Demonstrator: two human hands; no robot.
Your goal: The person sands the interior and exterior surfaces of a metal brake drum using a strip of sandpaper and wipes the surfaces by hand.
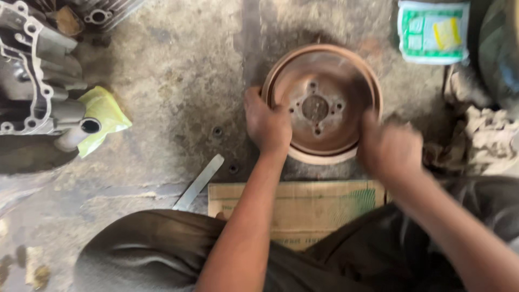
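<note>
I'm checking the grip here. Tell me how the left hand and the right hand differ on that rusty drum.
The left hand is sharp in view, fingers curled over the left rim of the brake drum; the right hand is motion-blurred at the drum's lower right edge. The left hand sits higher, the right lower and nearer the cardboard. Both touch the drum.

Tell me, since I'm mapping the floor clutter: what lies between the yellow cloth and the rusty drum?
In the head view, mostly bare stained concrete floor separates the yellow cloth from the rusty drum. Only two small dark bolt holes and the left hand, gripping the drum's rim, lie there.
</note>
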